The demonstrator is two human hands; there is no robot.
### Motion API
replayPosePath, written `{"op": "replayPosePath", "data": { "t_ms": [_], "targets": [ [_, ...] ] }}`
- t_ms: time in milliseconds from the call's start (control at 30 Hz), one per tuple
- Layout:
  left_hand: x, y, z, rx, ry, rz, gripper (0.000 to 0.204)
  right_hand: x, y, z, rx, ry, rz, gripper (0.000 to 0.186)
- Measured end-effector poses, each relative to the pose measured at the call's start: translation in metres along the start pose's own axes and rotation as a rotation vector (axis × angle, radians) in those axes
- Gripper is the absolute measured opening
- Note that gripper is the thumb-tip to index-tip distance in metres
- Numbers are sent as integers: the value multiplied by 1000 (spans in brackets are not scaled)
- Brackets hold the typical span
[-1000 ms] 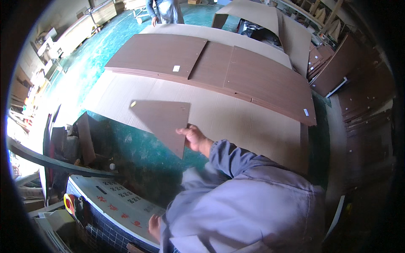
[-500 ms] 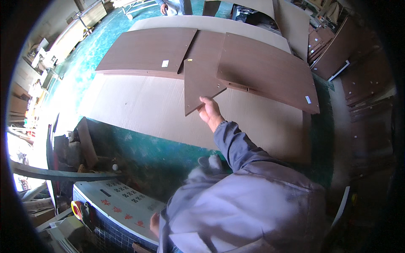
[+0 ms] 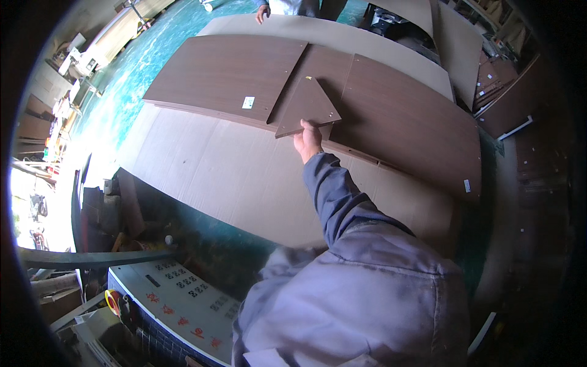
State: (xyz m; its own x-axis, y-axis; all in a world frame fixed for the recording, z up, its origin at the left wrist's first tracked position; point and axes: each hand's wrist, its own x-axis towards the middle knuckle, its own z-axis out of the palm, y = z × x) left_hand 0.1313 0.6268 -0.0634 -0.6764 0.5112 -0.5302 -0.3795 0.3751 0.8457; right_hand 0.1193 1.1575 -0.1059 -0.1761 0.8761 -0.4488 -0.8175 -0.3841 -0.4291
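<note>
My right hand (image 3: 309, 140) grips a brown wooden board (image 3: 307, 107) by its near edge. The board looks triangular, with small holes and a little yellow mark on it. It is held tilted over the gap between two stacks of brown panels, and I cannot tell whether its far end touches the panel beneath. To its left lies one stack of panels (image 3: 226, 73) with a white label on top. The other stack (image 3: 416, 116) is on the right, also labelled. My left hand is out of view.
Both stacks rest on a large pale cardboard sheet (image 3: 202, 159). At lower left stands a machine's control panel (image 3: 177, 300) with a red-yellow knob (image 3: 113, 301). Another person's hand (image 3: 263, 13) is at the far edge. Brown panels (image 3: 544, 165) line the right side.
My right hand has moved the triangular board away from me, farther over the gap between the stacks. My left hand, earlier beside the control panel, has gone out of view. The view has shifted.
</note>
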Motion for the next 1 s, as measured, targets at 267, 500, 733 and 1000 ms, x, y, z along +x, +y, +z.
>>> {"op": "replayPosePath", "data": {
  "t_ms": [267, 500, 733, 1000],
  "targets": [
    [319, 163, 402, -1437, -364, -259, 53, 71, 16, 4, -64, 79, -114, 37],
    [368, 221, 452, -2165, -436, -519, 56, 45, -30, 56, -372, 141, 117, 46],
    [187, 115, 230, -934, -279, -93, 49, 17, -47, 69, -748, 42, 55, 50],
    [-203, -73, -65, 341, 595, -277, 38, -109, 25, -57, -975, -272, 218, 29]
  ]
}}
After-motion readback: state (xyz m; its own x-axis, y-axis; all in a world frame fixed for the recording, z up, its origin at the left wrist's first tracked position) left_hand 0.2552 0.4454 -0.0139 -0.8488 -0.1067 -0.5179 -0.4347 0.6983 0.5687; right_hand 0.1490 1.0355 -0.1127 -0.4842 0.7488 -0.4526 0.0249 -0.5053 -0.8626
